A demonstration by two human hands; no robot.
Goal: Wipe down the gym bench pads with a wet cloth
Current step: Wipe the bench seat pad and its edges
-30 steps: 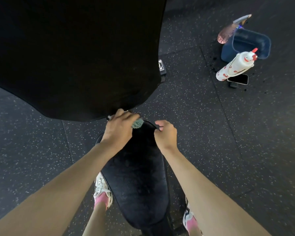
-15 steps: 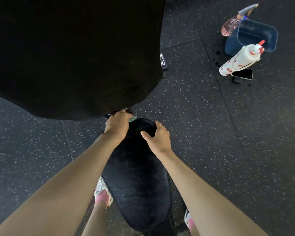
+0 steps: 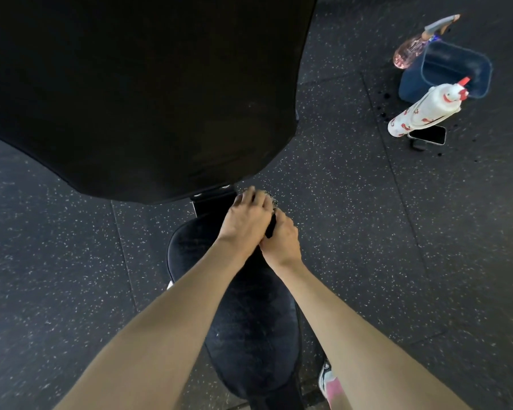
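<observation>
A shoe is showing at the near right of the seat, which is stretching away from the person, narrow black padding with a faint damp sheen along its top. Both forearms are crossing above the seat toward its far right corner.

The right hand is sitting at the seat's far right edge, its fingers bunched and curled under. Whether they are gripping the rim or only bracing against it I cannot tell. Touching it, slightly farther on, the left hand is pressing down on the cloth with fingers fanned apart and bent over it; only a small pale bit of cloth is peeking out past the fingertips, right at the seat's far corner.

Beyond the seat's far end a bracket is joining it to the back pad, which is rising large and dark over the far left. Well off to the seat's far right, on the floor, a phone, a white bottle, a bucket and a pink sprayer are standing together.

The step in hand looks like finishing the seat's far rim. The next move probably calls for working the cloth round that corner, then lifting it to the back pad for broad strokes.
</observation>
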